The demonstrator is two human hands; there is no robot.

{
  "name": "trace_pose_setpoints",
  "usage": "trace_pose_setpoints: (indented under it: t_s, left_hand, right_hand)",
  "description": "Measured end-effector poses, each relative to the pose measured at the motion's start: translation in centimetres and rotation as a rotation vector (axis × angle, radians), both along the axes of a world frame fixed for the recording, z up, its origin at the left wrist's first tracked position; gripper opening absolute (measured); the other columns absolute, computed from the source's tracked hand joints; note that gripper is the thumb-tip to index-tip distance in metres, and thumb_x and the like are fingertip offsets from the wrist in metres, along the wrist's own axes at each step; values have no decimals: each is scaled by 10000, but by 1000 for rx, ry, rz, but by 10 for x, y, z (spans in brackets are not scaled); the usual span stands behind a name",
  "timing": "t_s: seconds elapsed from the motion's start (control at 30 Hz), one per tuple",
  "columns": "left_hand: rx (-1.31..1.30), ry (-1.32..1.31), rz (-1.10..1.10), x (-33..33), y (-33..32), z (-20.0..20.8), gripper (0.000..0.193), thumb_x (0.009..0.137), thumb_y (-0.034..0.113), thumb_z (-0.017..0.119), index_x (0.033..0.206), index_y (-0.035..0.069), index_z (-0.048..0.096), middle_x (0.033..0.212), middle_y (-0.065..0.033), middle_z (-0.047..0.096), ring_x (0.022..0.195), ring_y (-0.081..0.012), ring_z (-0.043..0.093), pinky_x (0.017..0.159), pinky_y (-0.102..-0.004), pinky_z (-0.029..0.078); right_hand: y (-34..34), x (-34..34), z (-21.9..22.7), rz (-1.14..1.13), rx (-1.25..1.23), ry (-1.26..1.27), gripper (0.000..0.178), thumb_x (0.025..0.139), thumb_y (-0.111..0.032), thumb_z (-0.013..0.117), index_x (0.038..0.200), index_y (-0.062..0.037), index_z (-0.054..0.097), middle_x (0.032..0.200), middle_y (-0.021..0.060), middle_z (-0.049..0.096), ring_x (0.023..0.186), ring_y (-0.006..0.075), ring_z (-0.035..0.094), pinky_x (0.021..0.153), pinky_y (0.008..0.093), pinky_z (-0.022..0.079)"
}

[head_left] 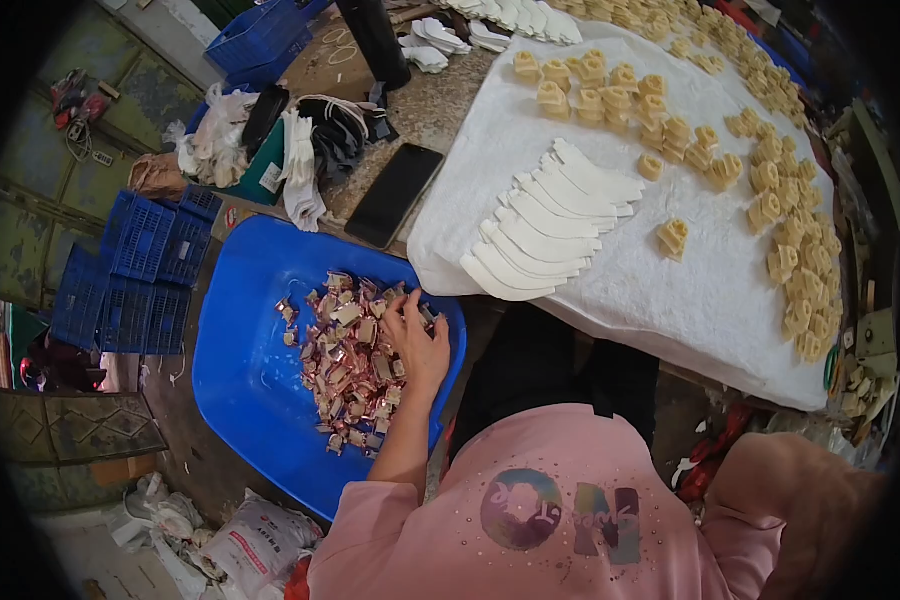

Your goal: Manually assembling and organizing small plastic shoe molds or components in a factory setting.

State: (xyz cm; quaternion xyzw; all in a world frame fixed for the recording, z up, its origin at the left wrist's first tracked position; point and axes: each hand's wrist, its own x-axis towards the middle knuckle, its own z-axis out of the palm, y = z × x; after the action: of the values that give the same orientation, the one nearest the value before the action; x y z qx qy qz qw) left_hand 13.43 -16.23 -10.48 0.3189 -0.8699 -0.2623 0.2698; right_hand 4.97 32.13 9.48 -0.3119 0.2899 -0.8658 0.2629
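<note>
My left hand [420,345] reaches into a blue plastic basin [235,330], its fingers spread and bent down onto a heap of small shiny pieces [345,365]. The pieces are pinkish-copper with pale flat parts; their exact kind is too small to tell. My fingertips touch the right upper side of the heap, and nothing plainly shows gripped between them. Of my right arm only the upper part and the bent elbow [780,480] show at the lower right; the right hand is out of sight.
A cloth-covered table holds a fanned row of white curved strips [555,225] and many yellowish moulded pieces [795,265]. A black phone [395,195] lies near its left edge, above the basin. Blue crates [135,270] stand to the left; plastic sacks [255,545] lie below.
</note>
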Motion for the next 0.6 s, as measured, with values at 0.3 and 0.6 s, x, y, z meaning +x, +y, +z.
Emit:
trace_pose_setpoints:
  t_s: [0.3,0.6]
  left_hand:
    - [-2,85,34,-8,-6,18,618,760,42,650,1326,44,402,1208,-215,408,1133,-371,388,980,-494,292]
    - [20,232,112,1,-18,38,612,790,40,594,1348,-23,352,1217,-210,430,1156,-336,399,1011,-443,297]
  right_hand:
    - [53,2,-12,-9,-2,48,651,904,-401,539,1415,-83,291,1163,212,529,1056,382,511,933,472,365]
    - [65,-3,-13,-62,10,80,667,907,-410,533,1427,-89,264,1134,198,537,1024,359,507,905,457,365]
